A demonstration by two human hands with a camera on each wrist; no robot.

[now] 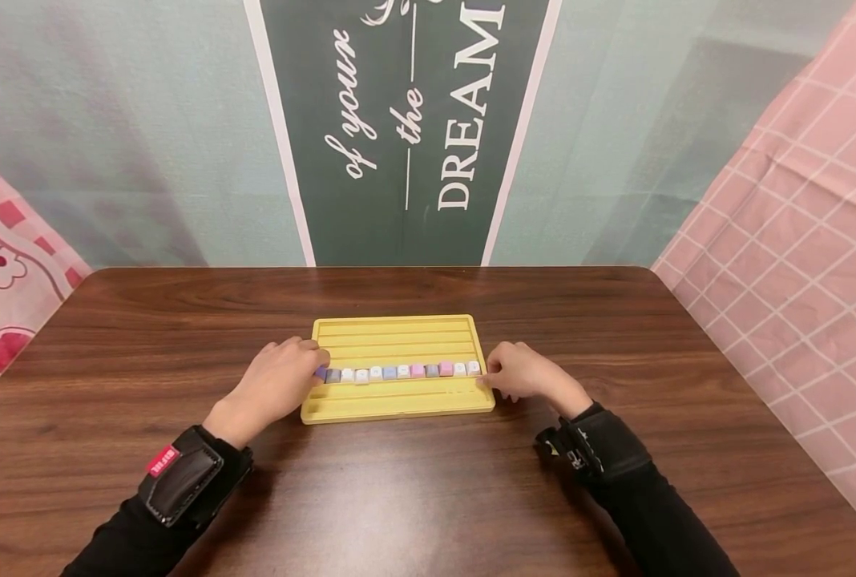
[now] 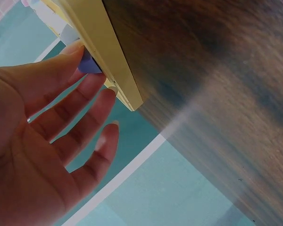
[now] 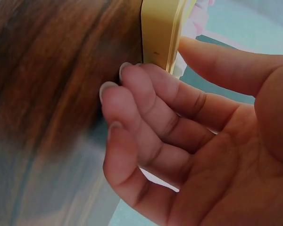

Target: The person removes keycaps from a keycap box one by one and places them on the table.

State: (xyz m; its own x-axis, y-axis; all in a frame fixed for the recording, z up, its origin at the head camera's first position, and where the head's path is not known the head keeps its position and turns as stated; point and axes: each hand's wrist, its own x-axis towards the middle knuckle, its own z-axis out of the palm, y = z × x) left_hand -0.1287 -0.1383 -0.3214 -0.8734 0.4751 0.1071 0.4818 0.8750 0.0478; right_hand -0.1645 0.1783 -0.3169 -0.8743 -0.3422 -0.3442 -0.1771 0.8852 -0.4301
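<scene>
A yellow ridged tray (image 1: 399, 405) lies on the table with a row of pastel keycaps (image 1: 389, 373) along one of its grooves. At the row's left end, my left hand (image 1: 281, 377) pinches a purple keycap (image 2: 88, 64) between thumb and fingers, while its other fingers spread loosely by the tray's edge. My right hand (image 1: 531, 372) is at the tray's right edge, its thumb (image 3: 212, 59) at the rim and its curled fingers along the outer side. Beside it sits the white keycap (image 1: 474, 368) that ends the row.
The brown wood table (image 1: 413, 497) extends around the tray. Behind it hangs a green cloth (image 1: 399, 232) with white lettering, and a pink checked cloth (image 1: 796, 240) hangs on the right. Black wrist straps (image 1: 193, 477) circle both wrists.
</scene>
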